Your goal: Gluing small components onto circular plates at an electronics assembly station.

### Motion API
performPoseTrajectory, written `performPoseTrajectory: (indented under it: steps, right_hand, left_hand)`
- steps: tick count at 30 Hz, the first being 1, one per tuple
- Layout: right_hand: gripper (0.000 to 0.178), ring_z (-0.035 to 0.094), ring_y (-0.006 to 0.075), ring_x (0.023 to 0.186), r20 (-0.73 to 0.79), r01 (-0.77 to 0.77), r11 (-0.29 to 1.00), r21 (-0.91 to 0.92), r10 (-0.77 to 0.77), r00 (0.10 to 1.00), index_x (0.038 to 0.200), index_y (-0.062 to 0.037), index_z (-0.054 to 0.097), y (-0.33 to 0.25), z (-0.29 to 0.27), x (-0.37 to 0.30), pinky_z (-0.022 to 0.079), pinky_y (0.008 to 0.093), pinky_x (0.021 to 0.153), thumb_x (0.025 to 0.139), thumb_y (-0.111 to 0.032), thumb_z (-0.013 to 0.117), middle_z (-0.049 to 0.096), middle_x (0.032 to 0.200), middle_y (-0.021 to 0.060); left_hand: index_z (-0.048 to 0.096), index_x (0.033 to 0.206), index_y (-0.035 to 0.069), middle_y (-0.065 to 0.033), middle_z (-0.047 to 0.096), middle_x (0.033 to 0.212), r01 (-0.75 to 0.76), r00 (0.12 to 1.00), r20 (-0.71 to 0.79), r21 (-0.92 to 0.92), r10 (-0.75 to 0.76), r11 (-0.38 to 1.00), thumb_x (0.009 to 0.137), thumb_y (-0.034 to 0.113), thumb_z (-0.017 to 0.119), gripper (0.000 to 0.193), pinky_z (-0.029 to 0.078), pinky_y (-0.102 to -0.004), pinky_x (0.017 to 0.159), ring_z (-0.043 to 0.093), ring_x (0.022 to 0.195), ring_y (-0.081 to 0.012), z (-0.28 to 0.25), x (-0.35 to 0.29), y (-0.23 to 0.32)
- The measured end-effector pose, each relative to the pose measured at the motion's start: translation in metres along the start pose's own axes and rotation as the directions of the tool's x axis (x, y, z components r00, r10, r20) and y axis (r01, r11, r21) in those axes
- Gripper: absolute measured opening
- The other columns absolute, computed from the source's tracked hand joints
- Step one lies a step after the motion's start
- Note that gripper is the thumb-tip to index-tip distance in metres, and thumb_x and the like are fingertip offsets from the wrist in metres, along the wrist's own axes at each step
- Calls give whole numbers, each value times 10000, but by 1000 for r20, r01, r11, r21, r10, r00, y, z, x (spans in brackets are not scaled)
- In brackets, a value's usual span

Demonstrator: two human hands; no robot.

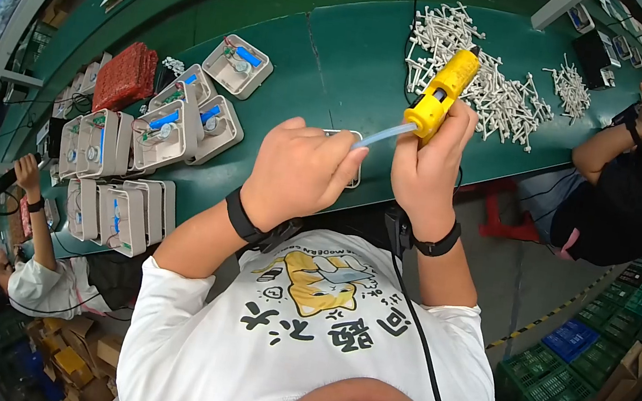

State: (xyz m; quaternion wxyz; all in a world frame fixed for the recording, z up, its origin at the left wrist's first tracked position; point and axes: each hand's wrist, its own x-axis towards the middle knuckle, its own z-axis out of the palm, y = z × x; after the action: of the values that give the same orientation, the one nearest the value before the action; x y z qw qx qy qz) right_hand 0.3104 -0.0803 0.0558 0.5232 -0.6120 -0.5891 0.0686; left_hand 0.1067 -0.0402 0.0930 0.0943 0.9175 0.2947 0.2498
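Observation:
My right hand [432,167] is closed around a yellow hot glue gun [451,78], whose dark nozzle points away over the table. A translucent glue stick [384,135] runs from the gun's rear end to my left hand [296,171], which pinches its other end between thumb and fingers. Just behind my hands, partly hidden by them, a small whitish casing [356,174] lies at the table's near edge. Left of my left hand stand several open beige casings [168,138] with blue cylindrical cells and wires inside.
White plastic pieces form a big heap [507,104] and a smaller pile [571,92] on the green table [334,46]. Red bubble-wrap [126,77] lies at the left. Co-workers sit at left [50,286] and right [613,192]. Green and blue crates [572,342] stand on the floor; black cables hang nearby.

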Motion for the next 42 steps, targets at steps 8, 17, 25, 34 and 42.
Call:
performPoseTrajectory:
  steps: [8, 17, 25, 34, 42]
  right_hand:
    - [641, 452, 483, 1233, -202, 205, 927, -315, -276, 940, 1388, 100, 396, 30, 20, 0, 403, 526, 1091, 836, 15, 711, 456, 1348, 290]
    - [508, 564, 406, 1142, -112, 183, 947, -263, -219, 969, 1346, 70, 492, 50, 30, 4, 475, 505, 994, 903, -30, 720, 560, 1265, 247]
    - [262, 595, 92, 630, 372, -632, 669, 391, 514, 773, 1133, -5, 696, 60, -35, -9, 497, 263, 568, 1085, -258, 650, 738, 1006, 86]
    - [289, 587, 55, 629, 605, -747, 653, 124, 547, 578, 1206, 6, 702, 46, -22, -71, 470, 221, 548, 1061, -244, 701, 749, 953, 62]
    - [308, 592, 31, 666, 568, -676, 736, 40, 539, 622, 1208, 1, 711, 40, -16, -71, 469, 213, 550, 1042, -258, 730, 734, 901, 23]
  left_hand:
    - [683, 903, 42, -95, 617, 633, 358, 917, 382, -656, -117, 664, 1110, 300, 536, 362, 436, -398, 584, 616, 581, -263, -3, 5, -5]
    - [704, 1101, 24, -158, 706, 981, 397, 911, 371, -670, -180, 627, 1081, 317, 586, 316, 527, -424, 836, 683, 924, -329, 10, -6, -36]
    - [642, 1334, 101, -180, 565, 1477, 268, 960, 12, -316, -279, 910, 852, 404, 860, 610, 458, -483, 1104, 571, 1319, -386, 55, -92, -66]
    - [646, 1321, 124, -151, 532, 1545, 300, 952, 33, -308, -305, 903, 744, 305, 952, 678, 475, -485, 1104, 576, 1336, -384, 71, -111, -73]
    - [664, 1284, 123, -130, 553, 1527, 304, 949, 21, -314, -314, 899, 723, 315, 960, 663, 498, -475, 1081, 598, 1307, -376, 75, -113, -75]
